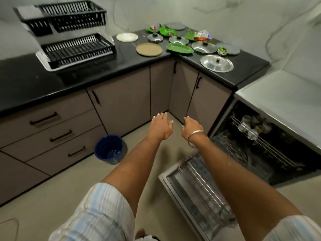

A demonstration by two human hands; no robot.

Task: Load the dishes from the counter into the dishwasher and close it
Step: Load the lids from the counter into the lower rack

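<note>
Both arms stretch forward in front of the corner cabinets. My left hand (160,126) is empty, fingers straight. My right hand (192,126), with a metal bangle on the wrist, is also empty and relaxed. On the black counter (26,79) lie several dishes: a brown plate (149,49), a white plate (127,37), a green leaf-shaped plate (179,48), several steel lids including a large one (216,63). The dishwasher (271,150) stands open at the right, its door (196,192) down, a wire rack (257,134) holding steel cups inside.
A black two-tier dish rack (73,37) stands on the counter at the left. A blue bucket (109,149) sits on the floor by the drawers. A snack wrapper (202,36) lies among the dishes. The lowered dishwasher door juts into the floor space at the right.
</note>
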